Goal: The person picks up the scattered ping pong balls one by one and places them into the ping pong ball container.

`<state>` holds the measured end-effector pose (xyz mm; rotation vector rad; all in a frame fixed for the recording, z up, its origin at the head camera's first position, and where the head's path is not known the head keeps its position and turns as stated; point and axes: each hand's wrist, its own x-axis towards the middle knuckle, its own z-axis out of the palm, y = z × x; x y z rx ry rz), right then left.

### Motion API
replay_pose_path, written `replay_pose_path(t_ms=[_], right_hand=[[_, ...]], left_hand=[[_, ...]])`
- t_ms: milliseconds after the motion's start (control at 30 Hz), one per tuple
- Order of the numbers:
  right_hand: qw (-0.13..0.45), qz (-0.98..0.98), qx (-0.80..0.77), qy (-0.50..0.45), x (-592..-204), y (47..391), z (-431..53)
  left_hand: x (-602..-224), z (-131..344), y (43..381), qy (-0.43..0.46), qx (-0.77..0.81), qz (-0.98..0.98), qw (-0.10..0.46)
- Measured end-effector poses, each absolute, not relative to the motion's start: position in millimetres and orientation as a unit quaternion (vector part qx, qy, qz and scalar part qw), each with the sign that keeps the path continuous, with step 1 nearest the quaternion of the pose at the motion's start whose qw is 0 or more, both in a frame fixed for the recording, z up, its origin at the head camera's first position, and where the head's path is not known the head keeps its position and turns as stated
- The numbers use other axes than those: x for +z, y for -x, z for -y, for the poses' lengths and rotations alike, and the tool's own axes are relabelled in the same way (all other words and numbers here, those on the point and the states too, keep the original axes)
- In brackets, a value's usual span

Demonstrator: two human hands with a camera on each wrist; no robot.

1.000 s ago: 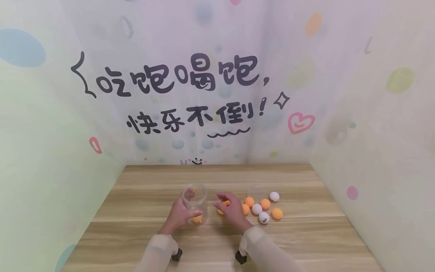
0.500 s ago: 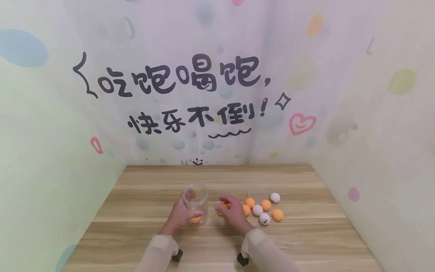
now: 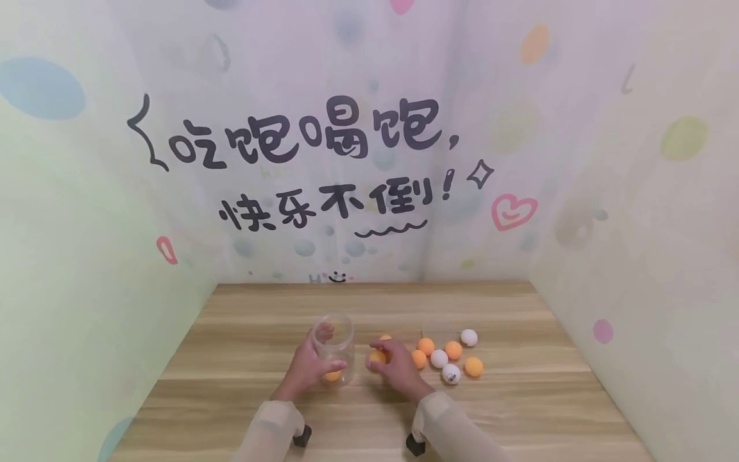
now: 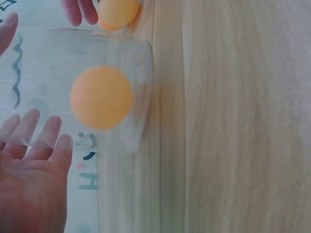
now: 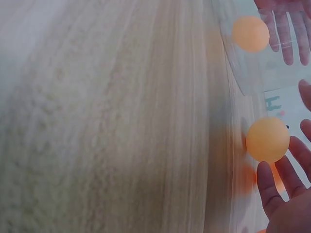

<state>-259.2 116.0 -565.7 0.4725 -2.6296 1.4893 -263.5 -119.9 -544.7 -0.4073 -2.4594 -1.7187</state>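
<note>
A clear, open-topped jar [image 3: 335,350] stands upright on the table with an orange ping-pong ball [image 4: 101,97] at its bottom. My left hand [image 3: 308,359] holds the jar from its left side, thumb in front and fingers behind. To the right of the jar, my right hand [image 3: 401,369] is spread loosely about another orange ball [image 5: 267,140]. A fingertip seems to touch that ball in the right wrist view; the thumb stands apart from it. One more orange ball [image 3: 385,339] shows just behind the right hand.
Several orange balls [image 3: 453,350] and white balls [image 3: 451,374] lie loose on the wooden table [image 3: 265,301] right of my right hand. A clear round lid-like disc [image 3: 437,330] lies behind them. Printed fabric walls [image 3: 346,51] enclose the back and sides.
My right hand has stayed almost in place, its fingers and the orange ball by them shifting slightly. My left hand keeps its hold on the jar. The head view has moved a little.
</note>
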Motion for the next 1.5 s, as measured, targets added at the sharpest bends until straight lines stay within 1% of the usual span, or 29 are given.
replay_pose_path(t_ms=[133,433,733,967,1233,1367,1500], right_hand=[[0.032,0.863,0.476,-0.167,-568,257,-116],[0.054,0.872,0.444,-0.2,-575,259,-116],[0.045,0.879,0.428,-0.204,-576,260,-116],[0.043,0.883,0.419,-0.208,-578,260,-117],[0.038,0.878,0.425,-0.217,-578,259,-117],[0.041,0.88,0.422,-0.213,-580,257,-117],[0.047,0.882,0.419,-0.212,-581,257,-117]], left_hand=[[-547,119,261,0.126,-0.565,0.814,0.048],[-549,120,264,0.133,-0.563,0.813,0.061],[-549,120,266,0.151,-0.564,0.809,0.064],[-549,120,266,0.147,-0.572,0.804,0.065],[-510,116,244,0.154,-0.566,0.809,0.042],[-513,116,246,0.156,-0.566,0.808,0.048],[-531,117,256,0.152,-0.57,0.805,0.058]])
